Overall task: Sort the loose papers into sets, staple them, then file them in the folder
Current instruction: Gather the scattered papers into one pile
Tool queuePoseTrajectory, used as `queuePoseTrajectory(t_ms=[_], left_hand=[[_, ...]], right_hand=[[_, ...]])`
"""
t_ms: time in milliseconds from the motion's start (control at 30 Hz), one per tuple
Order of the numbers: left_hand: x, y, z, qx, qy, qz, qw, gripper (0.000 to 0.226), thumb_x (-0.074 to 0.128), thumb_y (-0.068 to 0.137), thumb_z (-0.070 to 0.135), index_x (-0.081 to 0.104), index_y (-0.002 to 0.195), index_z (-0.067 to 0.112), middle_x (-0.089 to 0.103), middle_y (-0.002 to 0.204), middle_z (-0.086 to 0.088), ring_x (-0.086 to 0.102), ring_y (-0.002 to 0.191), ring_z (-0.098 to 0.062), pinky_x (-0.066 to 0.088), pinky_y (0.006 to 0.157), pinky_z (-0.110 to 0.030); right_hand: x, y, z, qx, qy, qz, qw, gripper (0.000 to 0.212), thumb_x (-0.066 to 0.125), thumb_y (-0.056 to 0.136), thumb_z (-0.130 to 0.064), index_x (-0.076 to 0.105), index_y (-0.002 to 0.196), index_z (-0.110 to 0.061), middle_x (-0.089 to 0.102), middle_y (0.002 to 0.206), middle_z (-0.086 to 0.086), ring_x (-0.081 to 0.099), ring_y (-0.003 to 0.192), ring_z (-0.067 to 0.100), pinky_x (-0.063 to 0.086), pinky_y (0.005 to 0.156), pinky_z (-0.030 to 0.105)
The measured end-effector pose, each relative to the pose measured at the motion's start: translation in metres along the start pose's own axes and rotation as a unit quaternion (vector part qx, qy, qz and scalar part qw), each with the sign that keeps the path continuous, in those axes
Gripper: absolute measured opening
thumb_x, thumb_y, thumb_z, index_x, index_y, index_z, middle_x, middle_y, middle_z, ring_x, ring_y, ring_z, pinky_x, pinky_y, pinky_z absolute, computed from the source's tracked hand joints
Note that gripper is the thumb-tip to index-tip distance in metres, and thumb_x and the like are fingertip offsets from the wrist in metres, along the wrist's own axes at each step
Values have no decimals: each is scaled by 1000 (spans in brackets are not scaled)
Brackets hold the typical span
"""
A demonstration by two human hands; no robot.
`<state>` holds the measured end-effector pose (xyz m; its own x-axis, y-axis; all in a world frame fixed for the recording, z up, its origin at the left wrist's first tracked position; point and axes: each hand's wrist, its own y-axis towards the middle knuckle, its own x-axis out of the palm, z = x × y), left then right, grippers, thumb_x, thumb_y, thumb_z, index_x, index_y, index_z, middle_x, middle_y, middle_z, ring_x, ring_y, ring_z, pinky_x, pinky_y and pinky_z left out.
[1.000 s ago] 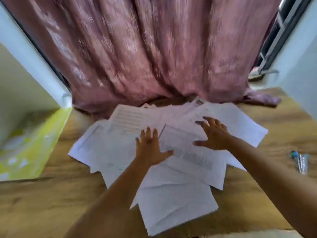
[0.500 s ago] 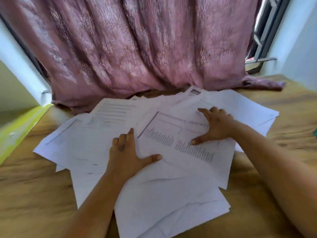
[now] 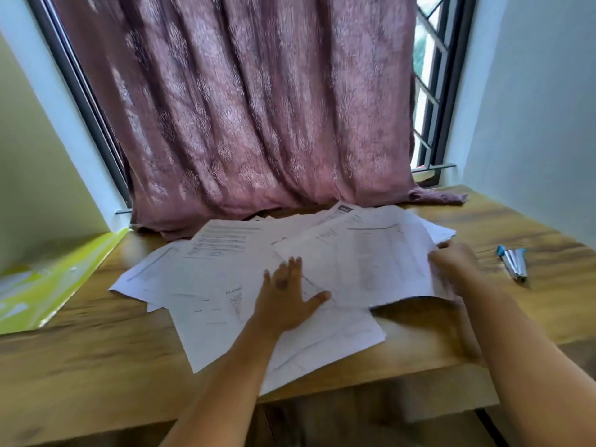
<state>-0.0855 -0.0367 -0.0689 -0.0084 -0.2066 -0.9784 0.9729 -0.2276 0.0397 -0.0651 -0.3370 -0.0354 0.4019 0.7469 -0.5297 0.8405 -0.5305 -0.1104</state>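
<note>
Fingers (image 3: 443, 264) pinching one sheet (image 3: 371, 262), one stapler (image 3: 513, 262)

White papers (image 3: 225, 304) printed with grey text cover a wood-grain brown surface (image 3: 80, 366) — lime-green folder (image 3: 48, 285) beside, mauve floral-patterned curtain (image 3: 258, 108) behind, blue-tipped silver stapler (image 3: 513, 261).

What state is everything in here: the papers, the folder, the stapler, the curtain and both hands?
Papers: loose, spread in an overlapping heap on the table, not stapled.
Top sheet: right edge lifted off the heap.
Left hand: flat, fingers spread, pressing on the papers.
Right hand: gripping the top sheet's right edge.
Folder: lying at the table's left, no papers filed.
Stapler: lying untouched at the right.
Curtain: drawn.
</note>
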Motion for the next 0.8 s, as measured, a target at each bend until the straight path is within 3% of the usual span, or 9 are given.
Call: queuePoseTrajectory(t_ms=[100, 233, 333, 433, 467, 533, 600, 667, 800], left_hand=[[10, -8, 19, 5, 8, -96, 995, 78, 25, 98, 62, -2, 156, 17, -9, 164, -4, -5, 151, -21, -6, 121, -45], [6, -28, 30, -3, 61, -111, 992, 60, 19, 104, 42, 0, 157, 21, -6, 164, 0, -1, 151, -19, -8, 120, -48], [-9, -50, 40, 1, 68, -124, 990, 54, 18, 105, 38, 13, 156, 24, 7, 164, 0, 6, 150, -20, -10, 120, -47], [-32, -71, 45, -2, 12, -146, 989, 46, 24, 105, 41, 40, 146, 30, 32, 156, 0, 19, 147, -23, -9, 119, -49], [-38, -77, 44, -7, -25, -159, 987, 43, 31, 103, 45, 47, 141, 33, 38, 153, 0, 24, 144, -23, -5, 120, -49], [-47, -86, 44, -4, -121, -159, 980, 40, 48, 97, 51, 55, 133, 36, 49, 143, 6, 39, 136, -18, 18, 119, -40], [-55, -85, 43, 0, -184, -113, 976, 44, 57, 93, 50, 54, 133, 34, 52, 139, 11, 46, 127, -11, 31, 103, -27], [-57, -69, 41, -17, -181, -53, 982, 51, 59, 92, 50, 50, 138, 30, 51, 142, 8, 48, 126, -13, 34, 98, -25], [-39, -30, 33, -104, -136, -20, 985, 76, 54, 90, 60, 30, 150, 19, 34, 155, -6, 32, 141, -28, 31, 112, -43]], right_hand=[[1, -17, 11, 33, 90, -17, 995, 42, 55, 78, -3, 50, 119, -6, 60, 104, 12, 59, 95, 32, 52, 79, 39], [10, -59, 21, -19, 54, -35, 998, 72, 56, 89, -4, 17, 148, -18, 49, 120, 6, 51, 114, 31, 42, 84, 32], [15, -71, 31, -123, -14, -57, 991, 67, 63, 88, -12, 28, 145, -19, 54, 129, 13, 54, 107, 26, 41, 81, 26], [18, -68, 36, -185, -60, -111, 975, 53, 70, 86, -18, 45, 133, -22, 61, 100, 6, 55, 75, 13, 41, 57, 7], [18, -68, 37, -202, -84, -124, 968, 54, 71, 86, -22, 46, 133, -24, 59, 102, 5, 55, 78, 13, 42, 55, 5], [19, -63, 38, -249, -185, -101, 945, 64, 70, 84, -41, 40, 140, -29, 52, 130, 8, 46, 113, 23, 45, 88, 17], [21, -52, 37, -255, -290, -63, 920, 77, 59, 84, -61, 27, 149, -32, 28, 155, 8, 18, 142, 31, 24, 113, 40], [24, -42, 36, -230, -333, -88, 910, 81, 39, 87, -72, 16, 153, -31, 12, 161, 8, 4, 148, 31, 10, 118, 48], [45, -48, 41, -232, -363, -129, 893, 78, 19, 92, -71, 14, 154, -24, 8, 161, 15, 3, 150, 28, 2, 119, 51]])
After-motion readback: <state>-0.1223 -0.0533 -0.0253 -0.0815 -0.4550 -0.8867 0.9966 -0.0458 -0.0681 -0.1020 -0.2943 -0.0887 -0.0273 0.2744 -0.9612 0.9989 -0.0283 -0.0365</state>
